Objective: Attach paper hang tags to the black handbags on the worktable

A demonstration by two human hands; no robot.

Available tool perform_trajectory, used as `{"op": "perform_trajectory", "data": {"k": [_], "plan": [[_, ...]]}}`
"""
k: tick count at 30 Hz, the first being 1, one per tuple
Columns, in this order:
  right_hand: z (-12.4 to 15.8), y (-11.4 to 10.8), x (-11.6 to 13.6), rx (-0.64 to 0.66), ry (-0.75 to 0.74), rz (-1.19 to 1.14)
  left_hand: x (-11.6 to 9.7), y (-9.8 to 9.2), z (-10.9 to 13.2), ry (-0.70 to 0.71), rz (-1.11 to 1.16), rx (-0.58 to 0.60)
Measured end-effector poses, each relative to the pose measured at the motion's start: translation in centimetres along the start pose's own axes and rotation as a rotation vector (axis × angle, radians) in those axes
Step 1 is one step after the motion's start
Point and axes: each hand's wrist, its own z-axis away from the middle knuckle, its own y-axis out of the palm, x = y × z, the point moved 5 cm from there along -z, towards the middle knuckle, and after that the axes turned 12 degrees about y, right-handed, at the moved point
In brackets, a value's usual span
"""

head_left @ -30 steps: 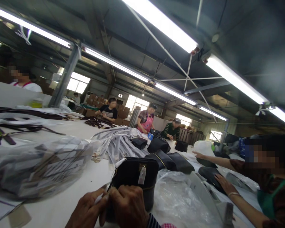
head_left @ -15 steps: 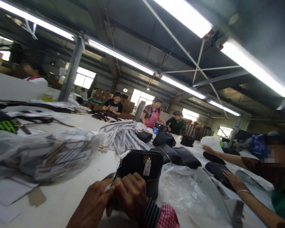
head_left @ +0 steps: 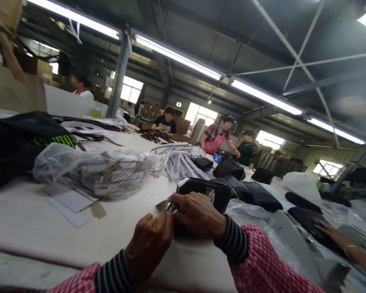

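A black handbag [head_left: 223, 196] stands upright on the white table in front of me, with a gold-coloured fitting on its front. My right hand [head_left: 198, 213] is closed over the bag's near left side and covers much of its front. Beside it, my left hand [head_left: 152, 240] pinches at a small whitish, shiny piece [head_left: 172, 208] by the bag's left edge. What exactly that piece is remains partly hidden by my fingers. Both hands almost meet there.
Left lie a clear plastic bag of strips [head_left: 118, 173], white cards [head_left: 71, 203] and a black cloth [head_left: 15, 142]. Wrapped straps [head_left: 179, 158] are piled behind. More black bags [head_left: 259, 195] and clear plastic [head_left: 247, 213] lie right, near a co-worker's hand [head_left: 335, 236]. Other people stand beyond.
The view has swung to the right and lowered, so more of the table's left and near side shows. My left hand has drawn slightly apart from my right, at the bag's left edge.
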Motion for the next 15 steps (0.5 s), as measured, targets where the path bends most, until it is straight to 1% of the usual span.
{"op": "perform_trajectory", "data": {"k": [2,4,6,8,11,13,14,15], "plan": [[-0.7,-0.2,0.0,0.044,-0.055,-0.021,-0.4,-0.4,-0.2,0.043,-0.090,0.012],[-1.3,-0.1,0.1,0.083,-0.096,-0.030,-0.7,-0.3,-0.2,0.070,-0.131,0.071],[-1.6,-0.1,0.1,0.128,-0.103,-0.037,-0.8,0.4,0.1,0.089,-0.157,0.114],[-1.7,-0.2,-0.1,0.186,-0.069,-0.074,-0.8,1.4,0.7,0.101,-0.181,0.110],[-1.9,0.0,-0.6,0.326,0.007,-0.201,-0.7,3.1,1.8,0.167,-0.176,0.001],[-2.0,0.3,-1.1,0.419,0.039,-0.321,-0.7,3.7,2.4,0.229,-0.206,-0.092],[-2.1,0.4,-1.3,0.444,0.045,-0.375,-0.7,3.9,2.5,0.259,-0.222,-0.113],[-2.2,0.5,-1.4,0.455,0.051,-0.418,-0.7,4.0,2.7,0.275,-0.237,-0.110]]}}
